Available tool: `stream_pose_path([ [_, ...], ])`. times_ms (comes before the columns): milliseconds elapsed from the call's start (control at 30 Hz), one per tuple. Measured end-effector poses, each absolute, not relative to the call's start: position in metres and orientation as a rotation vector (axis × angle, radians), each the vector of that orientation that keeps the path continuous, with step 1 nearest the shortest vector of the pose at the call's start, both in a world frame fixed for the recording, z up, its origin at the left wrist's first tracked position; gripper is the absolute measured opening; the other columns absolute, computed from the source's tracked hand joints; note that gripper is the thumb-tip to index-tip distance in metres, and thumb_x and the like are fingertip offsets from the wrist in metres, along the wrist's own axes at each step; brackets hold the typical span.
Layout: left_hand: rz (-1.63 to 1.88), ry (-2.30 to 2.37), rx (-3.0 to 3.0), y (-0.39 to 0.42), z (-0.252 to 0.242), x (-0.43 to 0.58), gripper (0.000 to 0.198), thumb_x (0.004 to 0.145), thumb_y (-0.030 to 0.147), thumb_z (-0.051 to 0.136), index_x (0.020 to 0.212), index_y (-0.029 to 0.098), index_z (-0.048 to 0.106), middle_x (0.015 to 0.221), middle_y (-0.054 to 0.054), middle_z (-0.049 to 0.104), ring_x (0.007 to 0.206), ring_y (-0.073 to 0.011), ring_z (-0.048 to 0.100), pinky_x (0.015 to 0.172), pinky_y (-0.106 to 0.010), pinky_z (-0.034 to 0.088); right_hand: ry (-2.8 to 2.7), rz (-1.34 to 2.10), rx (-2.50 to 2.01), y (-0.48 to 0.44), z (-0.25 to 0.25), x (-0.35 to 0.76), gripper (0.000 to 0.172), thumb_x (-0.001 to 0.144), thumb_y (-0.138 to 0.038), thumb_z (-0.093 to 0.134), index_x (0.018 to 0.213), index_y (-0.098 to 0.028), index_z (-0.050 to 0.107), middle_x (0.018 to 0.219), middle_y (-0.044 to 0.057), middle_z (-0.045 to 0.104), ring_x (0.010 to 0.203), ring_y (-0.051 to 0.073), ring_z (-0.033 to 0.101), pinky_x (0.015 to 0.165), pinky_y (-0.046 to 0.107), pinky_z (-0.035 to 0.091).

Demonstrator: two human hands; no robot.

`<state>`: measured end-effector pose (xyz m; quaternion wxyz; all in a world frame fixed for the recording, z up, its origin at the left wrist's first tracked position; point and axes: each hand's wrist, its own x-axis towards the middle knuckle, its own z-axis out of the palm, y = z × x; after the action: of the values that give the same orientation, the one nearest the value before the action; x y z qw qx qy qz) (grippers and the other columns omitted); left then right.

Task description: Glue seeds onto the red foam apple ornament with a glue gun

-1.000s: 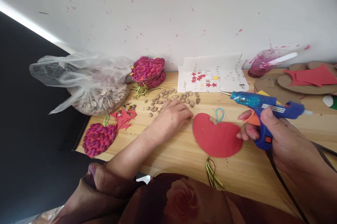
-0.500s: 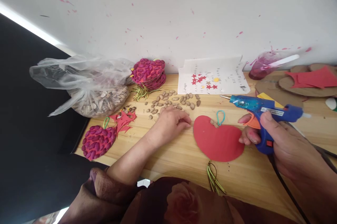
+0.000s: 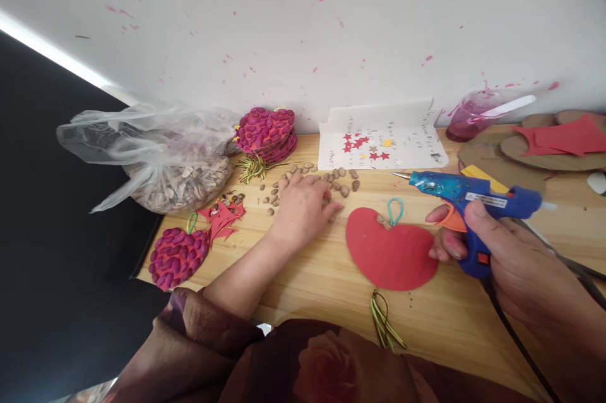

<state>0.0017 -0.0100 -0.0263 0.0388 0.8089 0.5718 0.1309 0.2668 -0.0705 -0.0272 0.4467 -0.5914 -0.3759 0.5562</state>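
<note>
My right hand is wrapped round the handle of a blue hot glue gun, its nozzle pointing left and a finger by the orange trigger. Below the nozzle lies a red heart-like cutout with a teal loop at its notch and a green and dark tassel at the bottom. To its left, my left hand reaches palm down over scattered small brown shells. The thumb is spread from the fingers; the fingertips are partly hidden, and nothing shows in them.
At left are a plastic bag of shells, red scraps and a shell-covered magenta heart. Behind stand stacked magenta pieces, a paper with stars and a stained cup. Cardboard shapes and the gun's cord lie right.
My left hand has moved slightly right and away from me over the shells, its fingers and thumb spreading apart. My right hand still holds the glue gun in nearly the same place.
</note>
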Motion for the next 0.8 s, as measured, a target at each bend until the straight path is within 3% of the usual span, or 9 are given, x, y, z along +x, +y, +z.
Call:
stream_pose_path([
  [100,0.352,1.704,2.509,-0.0088,-0.0265,0.0051,0.009,0.087,0.03,0.069,0.091,0.022,0.072,0.096,-0.008,0.07,0.1,-0.0311,0.057,0.087,-0.048,0.04,-0.909,1.382,-1.478,-0.0693,-0.0269,0.2662,0.047,0.082,-0.068,0.062,0.067,-0.022,0.063,0.052,-0.002,0.055,0.052,0.017,0.057,0.06,0.032,0.047],
  [267,0.366,1.595,2.47,-0.0079,-0.0241,-0.0002,0.021,0.091,0.019,0.061,0.104,0.03,0.074,0.106,-0.003,0.074,0.101,-0.0286,0.058,0.088,-0.048,0.039,-0.894,1.413,-1.453,-0.0712,-0.0249,0.2672,0.053,0.083,-0.068,0.061,0.057,-0.022,0.056,0.051,-0.002,0.053,0.054,0.017,0.057,0.06,0.031,0.043],
  [467,0.489,1.612,2.524,-0.0036,-0.0231,-0.002,0.016,0.093,0.032,0.062,0.089,0.025,0.076,0.091,-0.004,0.075,0.095,-0.0264,0.059,0.087,-0.045,0.037,-0.93,1.389,-1.505,-0.072,-0.0226,0.2663,0.058,0.081,-0.072,0.059,0.053,-0.022,0.054,0.053,0.0,0.054,0.057,0.018,0.058,0.061,0.031,0.04],
  [600,0.43,1.598,2.512,-0.003,-0.0241,-0.0008,0.019,0.095,0.027,0.058,0.091,0.025,0.076,0.093,-0.004,0.076,0.097,-0.027,0.059,0.086,-0.044,0.038,-0.941,1.389,-1.484,-0.0719,-0.0232,0.2649,0.057,0.083,-0.07,0.058,0.052,-0.022,0.054,0.053,0.0,0.053,0.058,0.018,0.057,0.061,0.032,0.04],
  [800,0.453,1.582,2.493,-0.0032,-0.0298,-0.0014,0.008,0.088,0.028,0.068,0.091,0.025,0.075,0.091,-0.004,0.075,0.098,-0.028,0.058,0.088,-0.045,0.038,-0.917,1.411,-1.473,-0.0725,-0.026,0.2665,0.057,0.084,-0.07,0.058,0.053,-0.022,0.055,0.054,0.0,0.055,0.058,0.017,0.056,0.06,0.032,0.039],
])
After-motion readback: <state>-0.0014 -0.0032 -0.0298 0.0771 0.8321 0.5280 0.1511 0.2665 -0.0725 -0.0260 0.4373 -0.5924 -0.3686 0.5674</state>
